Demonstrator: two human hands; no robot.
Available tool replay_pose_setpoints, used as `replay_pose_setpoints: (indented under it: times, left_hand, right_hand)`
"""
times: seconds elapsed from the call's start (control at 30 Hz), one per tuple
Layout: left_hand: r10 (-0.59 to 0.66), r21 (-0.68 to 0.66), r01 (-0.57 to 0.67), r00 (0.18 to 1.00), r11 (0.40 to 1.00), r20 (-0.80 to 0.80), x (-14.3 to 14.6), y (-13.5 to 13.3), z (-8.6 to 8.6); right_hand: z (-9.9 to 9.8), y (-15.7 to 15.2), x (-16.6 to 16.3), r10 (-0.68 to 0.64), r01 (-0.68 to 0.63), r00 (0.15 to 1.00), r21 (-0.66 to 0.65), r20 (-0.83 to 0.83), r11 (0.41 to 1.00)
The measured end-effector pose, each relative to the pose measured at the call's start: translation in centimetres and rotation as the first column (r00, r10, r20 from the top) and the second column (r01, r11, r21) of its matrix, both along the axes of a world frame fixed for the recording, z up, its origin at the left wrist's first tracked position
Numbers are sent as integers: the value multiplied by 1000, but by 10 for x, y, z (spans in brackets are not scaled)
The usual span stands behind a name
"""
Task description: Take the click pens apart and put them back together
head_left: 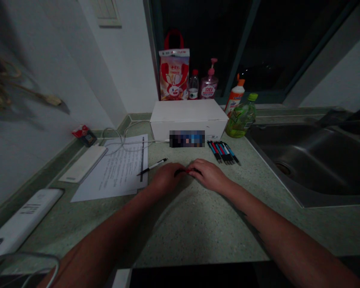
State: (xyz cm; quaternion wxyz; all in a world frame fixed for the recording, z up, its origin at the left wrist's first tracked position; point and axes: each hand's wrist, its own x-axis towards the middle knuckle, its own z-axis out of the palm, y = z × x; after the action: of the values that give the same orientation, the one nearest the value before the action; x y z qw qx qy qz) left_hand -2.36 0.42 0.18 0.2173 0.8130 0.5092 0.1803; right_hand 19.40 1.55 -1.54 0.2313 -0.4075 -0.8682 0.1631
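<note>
My left hand (167, 175) and my right hand (210, 174) meet over the middle of the counter. Between them they grip a slim red and black pen (188, 171), one end in each hand. Closed fingers cover much of it. Just left of my left hand, a white and black pen (152, 166) lies slanted, partly over a printed sheet (120, 168). Beyond my right hand, several pens (223, 153) with blue, red, white and black barrels lie side by side.
A white box (189, 111) stands behind my hands, a pixelated object (187, 139) in front of it. Bottles, including a green one (242, 117), stand by the window. At right is a steel sink (300, 196); at left, a white power strip-like device (27, 218) and cables.
</note>
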Motion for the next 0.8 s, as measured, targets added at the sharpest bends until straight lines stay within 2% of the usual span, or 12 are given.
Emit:
replay_pose_setpoints:
  times: [0.13, 0.2, 0.3, 0.5, 0.8]
  left_hand:
    - [60, 10, -60, 998, 998, -21, 1, 0, 1]
    - [99, 5, -99, 995, 995, -30, 0, 0, 2]
    - [142, 3, -142, 990, 990, -22, -1, 0, 3]
    - [125, 8, -125, 992, 992, -19, 0, -1, 2]
    - [112, 20, -111, 993, 994, -24, 0, -2, 3]
  right_hand:
    - [-1, 10, 1, -103, 108, 991, 55, -87, 993]
    - [-2, 18, 4, -195, 203, 978, 120, -73, 972]
    - [-5, 31, 12, -269, 265, 963, 192, -8, 945]
    - [-13, 48, 17, -271, 240, 960, 283, 74, 928]
    - [-17, 51, 14, -282, 234, 947, 274, 153, 933]
